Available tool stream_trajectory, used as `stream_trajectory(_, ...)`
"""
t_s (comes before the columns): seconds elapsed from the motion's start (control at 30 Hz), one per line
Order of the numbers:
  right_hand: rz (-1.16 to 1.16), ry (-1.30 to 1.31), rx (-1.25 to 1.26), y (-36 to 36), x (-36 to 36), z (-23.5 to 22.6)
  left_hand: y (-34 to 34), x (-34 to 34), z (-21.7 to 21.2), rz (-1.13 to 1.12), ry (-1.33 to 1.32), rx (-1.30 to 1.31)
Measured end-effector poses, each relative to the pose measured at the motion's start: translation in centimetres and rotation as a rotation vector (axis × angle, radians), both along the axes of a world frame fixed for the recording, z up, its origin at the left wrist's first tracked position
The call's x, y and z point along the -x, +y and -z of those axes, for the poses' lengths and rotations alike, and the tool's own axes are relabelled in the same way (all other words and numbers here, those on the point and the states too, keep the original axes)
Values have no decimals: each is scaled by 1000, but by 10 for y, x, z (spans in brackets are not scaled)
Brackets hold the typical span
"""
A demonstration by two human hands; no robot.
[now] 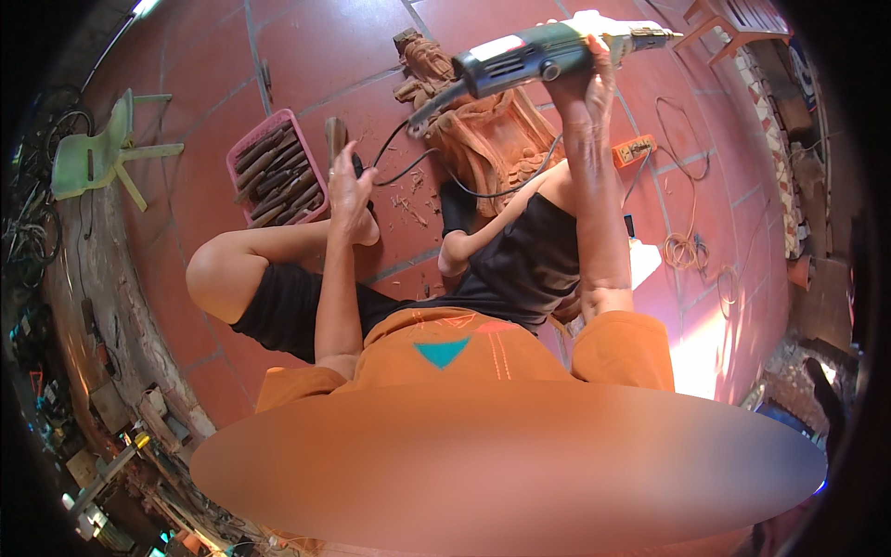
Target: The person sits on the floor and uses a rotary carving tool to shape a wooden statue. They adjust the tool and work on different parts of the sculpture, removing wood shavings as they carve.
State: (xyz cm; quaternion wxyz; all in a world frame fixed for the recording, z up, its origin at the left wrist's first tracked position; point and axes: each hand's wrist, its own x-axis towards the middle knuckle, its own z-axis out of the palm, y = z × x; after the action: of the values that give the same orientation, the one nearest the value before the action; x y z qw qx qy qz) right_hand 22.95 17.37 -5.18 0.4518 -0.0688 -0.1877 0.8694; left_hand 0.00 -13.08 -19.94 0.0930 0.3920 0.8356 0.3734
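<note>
My right hand [583, 85] is raised in front of me, shut on a grey-green electric drill [538, 51] whose chuck points right. Its black cord [408, 167] hangs down to the floor. Below the drill lies a reddish carved wooden piece [483, 135] on the red tiles, between my legs. My left hand [348, 193] reaches down to the floor beside a pink tray [243, 151] of several wooden-handled chisels. Its fingers rest on a small dark object next to a wooden mallet [334, 136]. Whether they grip it is unclear.
Wood chips [410, 206] are scattered on the tiles. An orange power strip [634, 148] and a coiled cable [685, 249] lie to the right. A green plastic chair [93, 153] lies tipped over at the left. Clutter lines the left and right edges.
</note>
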Motion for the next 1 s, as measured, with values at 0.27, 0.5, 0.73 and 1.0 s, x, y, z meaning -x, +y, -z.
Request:
stream_trajectory(0.27,-63,-330,42,-63,48,-3,5,-18,-108,10,-232,-444)
stream_trajectory(0.5,-329,-394,-61,-108,72,-1,12,-62,-140,161,-213,-326)
stream_trajectory(0.73,-406,-424,7,-118,81,14,13,-63,-120,173,-272,-200)
stream_trajectory(1.0,-371,-579,0,-124,79,25,21,-69,-109,117,-347,-163)
